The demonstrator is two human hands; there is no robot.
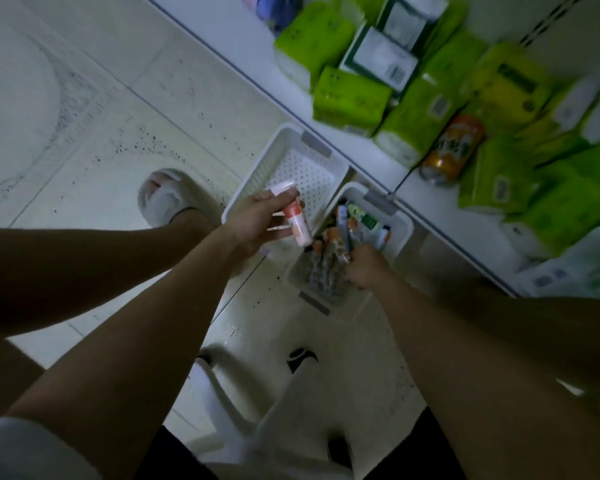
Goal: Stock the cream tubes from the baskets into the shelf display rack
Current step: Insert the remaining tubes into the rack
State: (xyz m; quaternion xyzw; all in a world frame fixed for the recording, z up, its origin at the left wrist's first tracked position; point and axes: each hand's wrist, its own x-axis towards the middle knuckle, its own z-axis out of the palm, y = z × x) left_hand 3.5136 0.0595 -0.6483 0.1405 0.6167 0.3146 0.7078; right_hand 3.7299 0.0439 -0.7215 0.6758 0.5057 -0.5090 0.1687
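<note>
**A:** What is the left hand [257,220] carrying right now?

**B:** It is gripping a small white-and-orange plastic cream tube [293,216], fingers curled round the middle of the barrel, white cap pointing up and away, above the empty white perforated plastic basket [257,168].

**A:** And the right hand [364,268]?

**B:** It is reaching into the second white plastic basket [400,230], the one with the remaining mixed orange, blue and green tubes [336,244] piled in it. Its fingers are curling down among them, but I cannot tell whether they are closing on one.

**A:** How are these tubes likely to handle?

**B:** I am judging them light and a little squashy, with a smooth skin that could slip. Taking one by the barrel near the stiffer cap end seems safest; squeezing the soft tail could dent it.

**A:** Anything readable on them?

**B:** Nothing is resolving; the tube print is blurring. On the white shelf [361,147] beside the baskets, the orange drink can [452,150] is showing lettering too smeared to read, and the lime-green wrapped packs [350,95] are showing only small labels and barcodes.
</note>
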